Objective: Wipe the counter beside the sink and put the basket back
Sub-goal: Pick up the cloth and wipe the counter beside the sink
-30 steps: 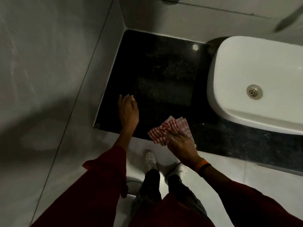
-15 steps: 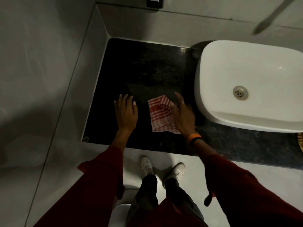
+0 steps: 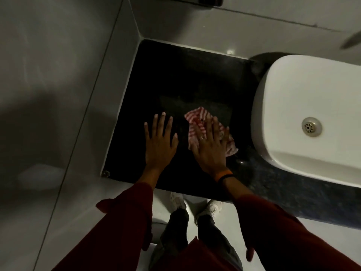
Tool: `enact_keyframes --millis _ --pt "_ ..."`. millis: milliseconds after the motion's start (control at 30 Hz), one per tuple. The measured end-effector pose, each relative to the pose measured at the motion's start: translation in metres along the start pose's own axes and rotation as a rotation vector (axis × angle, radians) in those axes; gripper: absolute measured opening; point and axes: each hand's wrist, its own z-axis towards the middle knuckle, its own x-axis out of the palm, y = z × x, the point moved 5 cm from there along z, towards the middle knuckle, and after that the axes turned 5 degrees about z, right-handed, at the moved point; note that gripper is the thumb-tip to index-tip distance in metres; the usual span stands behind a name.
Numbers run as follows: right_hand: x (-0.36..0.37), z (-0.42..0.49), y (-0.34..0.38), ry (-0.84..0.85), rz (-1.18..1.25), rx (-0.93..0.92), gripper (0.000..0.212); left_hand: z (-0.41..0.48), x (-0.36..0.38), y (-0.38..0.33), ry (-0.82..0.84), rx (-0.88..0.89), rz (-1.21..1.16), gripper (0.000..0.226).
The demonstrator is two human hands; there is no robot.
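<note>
A red-and-white striped cloth (image 3: 197, 122) lies crumpled on the black stone counter (image 3: 175, 79), left of the white sink (image 3: 304, 90). My right hand (image 3: 210, 147) lies flat on the cloth with fingers spread, pressing it to the counter. My left hand (image 3: 159, 142) rests flat on the bare counter just left of the cloth, fingers apart and holding nothing. No basket is in view.
Grey tiled walls (image 3: 58, 75) close the counter at the left and back. The sink's drain (image 3: 311, 127) shows at the right. A dark fixture (image 3: 210, 0) sits on the back wall. My shoes (image 3: 195, 206) stand on the pale floor below the counter's front edge.
My right hand carried the cloth from the counter's front edge onto the counter and now lies flat on top of it. My left hand stayed flat on the counter.
</note>
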Motion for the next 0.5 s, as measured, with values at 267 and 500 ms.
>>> enact_keyframes --millis 267,500 --pt "-0.006 0.105 0.006 -0.030 0.051 0.058 0.068 0.001 0.002 0.000 0.022 0.000 0.016 0.063" --pt "-0.013 0.145 0.007 0.032 0.034 0.093 0.063 0.003 0.007 0.002 0.018 -0.006 -0.001 0.064"
